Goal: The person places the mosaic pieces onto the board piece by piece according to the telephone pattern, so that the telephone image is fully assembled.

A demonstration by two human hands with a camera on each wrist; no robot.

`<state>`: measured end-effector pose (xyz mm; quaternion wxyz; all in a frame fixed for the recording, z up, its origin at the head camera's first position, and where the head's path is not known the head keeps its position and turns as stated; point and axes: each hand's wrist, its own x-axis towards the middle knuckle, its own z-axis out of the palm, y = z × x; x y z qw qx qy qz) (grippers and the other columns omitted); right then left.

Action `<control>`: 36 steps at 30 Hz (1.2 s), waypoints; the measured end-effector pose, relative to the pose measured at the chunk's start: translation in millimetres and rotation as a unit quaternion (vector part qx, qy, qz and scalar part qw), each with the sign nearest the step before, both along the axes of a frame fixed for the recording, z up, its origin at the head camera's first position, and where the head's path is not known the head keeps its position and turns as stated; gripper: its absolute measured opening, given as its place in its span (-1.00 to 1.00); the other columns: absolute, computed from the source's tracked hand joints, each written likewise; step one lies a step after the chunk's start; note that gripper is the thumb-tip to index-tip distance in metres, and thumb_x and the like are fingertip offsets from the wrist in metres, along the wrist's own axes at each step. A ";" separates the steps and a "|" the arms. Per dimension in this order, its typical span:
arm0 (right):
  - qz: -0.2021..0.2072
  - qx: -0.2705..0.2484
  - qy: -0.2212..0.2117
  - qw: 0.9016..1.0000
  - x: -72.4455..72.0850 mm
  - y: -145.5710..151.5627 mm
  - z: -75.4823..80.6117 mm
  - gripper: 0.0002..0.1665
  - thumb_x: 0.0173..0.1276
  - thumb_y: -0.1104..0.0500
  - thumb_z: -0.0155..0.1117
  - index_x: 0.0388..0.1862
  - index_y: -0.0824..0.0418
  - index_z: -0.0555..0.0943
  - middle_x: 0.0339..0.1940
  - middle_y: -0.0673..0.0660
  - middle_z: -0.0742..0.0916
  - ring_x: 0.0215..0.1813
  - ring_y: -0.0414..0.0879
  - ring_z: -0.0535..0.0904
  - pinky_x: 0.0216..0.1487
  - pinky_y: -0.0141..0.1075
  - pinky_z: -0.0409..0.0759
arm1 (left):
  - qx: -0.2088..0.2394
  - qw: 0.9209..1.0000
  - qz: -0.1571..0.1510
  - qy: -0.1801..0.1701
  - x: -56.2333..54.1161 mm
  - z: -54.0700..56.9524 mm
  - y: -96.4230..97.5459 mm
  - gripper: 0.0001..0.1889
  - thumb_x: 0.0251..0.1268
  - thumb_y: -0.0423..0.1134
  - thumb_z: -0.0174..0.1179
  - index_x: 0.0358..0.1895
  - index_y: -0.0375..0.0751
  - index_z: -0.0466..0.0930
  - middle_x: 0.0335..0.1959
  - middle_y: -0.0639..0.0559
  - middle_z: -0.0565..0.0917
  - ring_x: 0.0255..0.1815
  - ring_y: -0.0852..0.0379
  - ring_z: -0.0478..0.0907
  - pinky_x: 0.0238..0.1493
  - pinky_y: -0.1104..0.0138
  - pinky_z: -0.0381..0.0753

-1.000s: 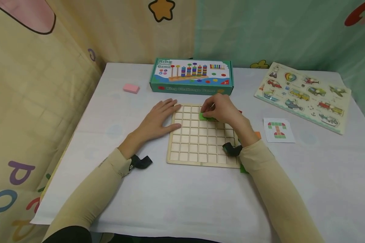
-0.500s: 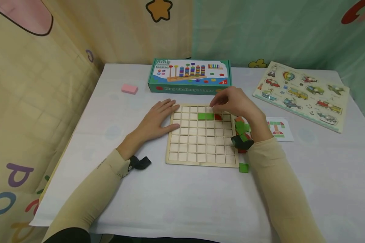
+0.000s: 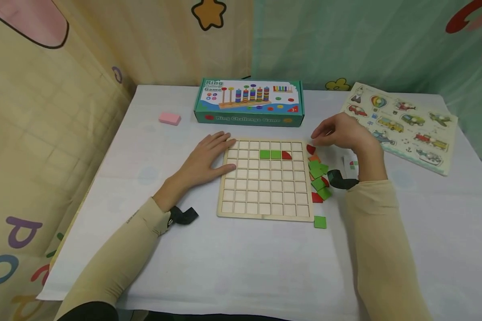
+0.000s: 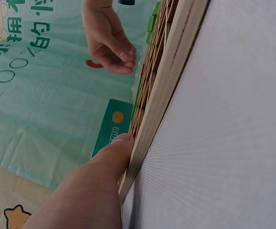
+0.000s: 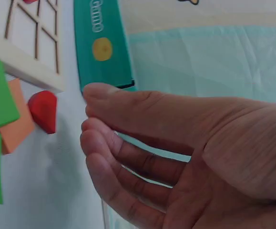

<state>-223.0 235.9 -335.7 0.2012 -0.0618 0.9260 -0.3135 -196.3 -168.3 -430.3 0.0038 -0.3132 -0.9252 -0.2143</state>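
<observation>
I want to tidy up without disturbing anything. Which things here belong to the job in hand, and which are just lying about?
Seemingly in use:
grid board, left hand at its edge
two green tiles and a red tile on it
loose tiles beside it
printed card, partly hidden

Apparently lying about:
Ring Challenge Game box
pink block
picture board

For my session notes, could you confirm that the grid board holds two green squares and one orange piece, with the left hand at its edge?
Not quite: the head view shows the third piece is red, not orange; the grid board does hold two green squares, with the left hand at its edge.
</observation>
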 end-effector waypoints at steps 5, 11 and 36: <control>0.015 0.025 -0.008 1.000 -2.3 -8.1 -12.2 -0.65 0.34 0.13 0.56 -0.01 0.32 0.75 -0.13 0.24 0.79 0.00 0.11 0.55 0.01 -0.08 0.52 | 0.002 1.000 -0.003 0.002 0.4 -1.2 -0.2 -0.18 0.44 0.19 0.28 0.65 -0.05 0.27 0.70 -0.07 0.23 0.76 -0.06 -0.01 0.78 0.09 -0.19; 0.019 0.047 -0.007 0.999 -4.3 -16.4 -16.0 -0.70 0.29 0.19 0.59 -0.12 0.33 0.72 -0.29 0.16 0.74 -0.13 0.08 0.53 -0.11 -0.13 0.50 | 0.004 1.000 -0.007 0.006 -0.4 -0.7 -0.4 -0.18 0.44 0.17 0.28 0.65 -0.06 0.27 0.69 -0.08 0.24 0.76 -0.08 0.00 0.78 0.09 -0.19; 0.025 -0.061 0.050 0.997 2.1 -54.5 -9.4 -0.76 0.51 0.08 0.39 -0.07 0.25 0.75 -0.21 0.17 0.78 -0.14 0.04 0.61 -0.14 -0.22 0.56 | -0.001 1.000 -0.001 0.005 -0.1 -1.6 -0.7 -0.17 0.44 0.21 0.27 0.66 -0.03 0.26 0.70 -0.05 0.24 0.76 -0.04 -0.01 0.79 0.10 -0.20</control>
